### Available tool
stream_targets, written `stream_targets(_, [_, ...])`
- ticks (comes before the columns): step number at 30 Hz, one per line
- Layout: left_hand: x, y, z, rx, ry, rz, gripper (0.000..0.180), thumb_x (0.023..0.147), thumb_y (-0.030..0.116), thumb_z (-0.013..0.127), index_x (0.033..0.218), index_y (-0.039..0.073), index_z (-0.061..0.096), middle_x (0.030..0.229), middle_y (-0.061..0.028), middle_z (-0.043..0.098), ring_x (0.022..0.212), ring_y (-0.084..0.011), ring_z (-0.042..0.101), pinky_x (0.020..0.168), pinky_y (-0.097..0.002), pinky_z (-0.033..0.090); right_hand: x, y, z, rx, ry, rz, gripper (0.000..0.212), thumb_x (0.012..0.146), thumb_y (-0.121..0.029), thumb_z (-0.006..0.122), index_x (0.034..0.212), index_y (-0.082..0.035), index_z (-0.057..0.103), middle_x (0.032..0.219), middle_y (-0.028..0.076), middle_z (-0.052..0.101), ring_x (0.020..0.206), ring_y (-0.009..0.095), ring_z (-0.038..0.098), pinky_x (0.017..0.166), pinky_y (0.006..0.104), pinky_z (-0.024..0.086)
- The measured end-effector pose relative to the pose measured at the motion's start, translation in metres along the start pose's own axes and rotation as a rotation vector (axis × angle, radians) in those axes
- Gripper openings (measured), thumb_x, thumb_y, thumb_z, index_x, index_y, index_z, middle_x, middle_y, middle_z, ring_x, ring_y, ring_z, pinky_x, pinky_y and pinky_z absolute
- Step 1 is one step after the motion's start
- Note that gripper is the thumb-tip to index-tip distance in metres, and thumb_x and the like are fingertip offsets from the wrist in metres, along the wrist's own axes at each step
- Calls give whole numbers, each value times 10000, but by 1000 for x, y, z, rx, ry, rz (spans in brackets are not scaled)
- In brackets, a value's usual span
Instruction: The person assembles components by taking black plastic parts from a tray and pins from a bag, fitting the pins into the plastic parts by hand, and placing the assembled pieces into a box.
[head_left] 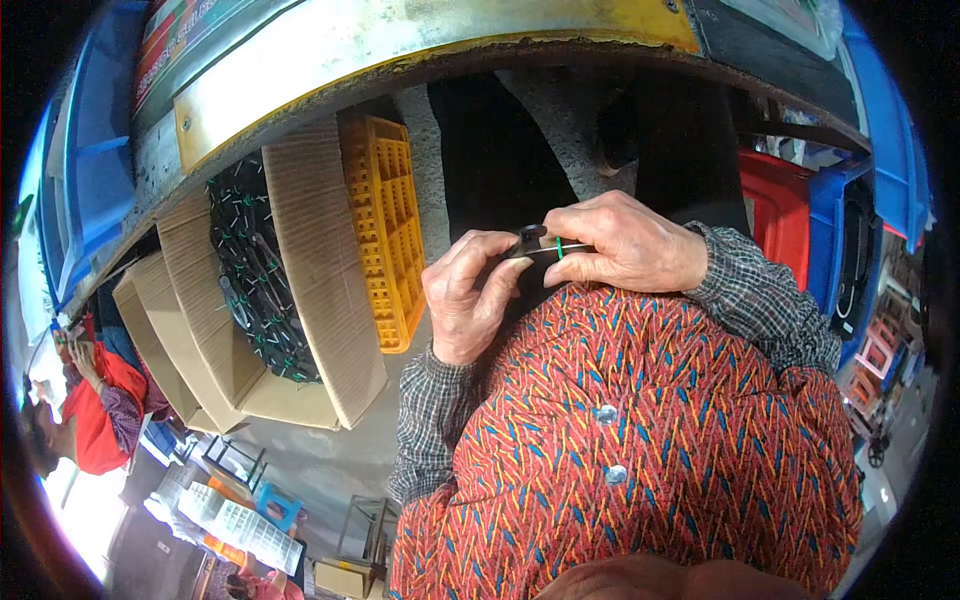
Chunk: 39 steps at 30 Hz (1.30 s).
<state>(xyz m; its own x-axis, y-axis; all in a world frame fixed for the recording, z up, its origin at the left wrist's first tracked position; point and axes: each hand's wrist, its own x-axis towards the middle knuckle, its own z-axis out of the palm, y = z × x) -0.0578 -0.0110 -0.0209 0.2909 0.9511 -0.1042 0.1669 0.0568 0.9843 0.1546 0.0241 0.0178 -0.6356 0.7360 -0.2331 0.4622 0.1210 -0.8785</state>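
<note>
Both my hands meet in front of my patterned red top, above my lap. My left hand (470,295) is closed, pinching a small black part (533,232) with a round, disc-like end between thumb and fingers. My right hand (630,245) is closed too, its thumb and fingertips around a thin pale rod with a green ring (559,247) on it. The rod reaches across the gap to the black part. Whether it is inside the part or only against it, I cannot tell. The fingers hide the rod's right end.
To the left, an open cardboard box (335,290) holds many black pieces with green and white bits (255,270). A yellow plastic crate (385,230) stands beside it. The worktable's edge (420,62) runs across the far side. Red (775,205) and blue bins (825,225) stand right. Another person (105,410) sits far left.
</note>
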Motion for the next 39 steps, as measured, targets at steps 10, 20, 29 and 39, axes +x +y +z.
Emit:
stream_targets(10, [-1,3,0,-23,14,-40,137,800,-39,670,929,-26,628,837,-88,625,581,-97,594,486,-215,475,-1,10,11,-60,208,-133,265,817,-246,678,870,-12,566,735,162,590,679,350,592,543,401,418])
stream_targets(20, [-5,-3,1,-105,37,-19,134,812,-49,654,940,-40,614,858,-95,619,599,-102,613,492,-206,491,3,6,0,678,-234,490,330,935,-295,569,737,-34,605,532,-41,462,492,27,413,461,223,322])
stream_targets(29, [-8,-9,-2,-347,28,-154,136,836,-62,627,967,-62,592,852,-92,611,635,-115,623,551,-209,506,3,7,10,181,94,-16,199,815,-160,693,853,13,602,642,77,511,560,160,493,529,297,384])
stream_targets(39, [-8,-10,-1,-575,20,-151,145,859,-78,586,1002,-66,570,846,-109,631,662,-147,637,590,-235,520,4,2,7,471,-78,140,262,916,-236,590,823,8,608,593,23,516,544,81,475,506,274,376])
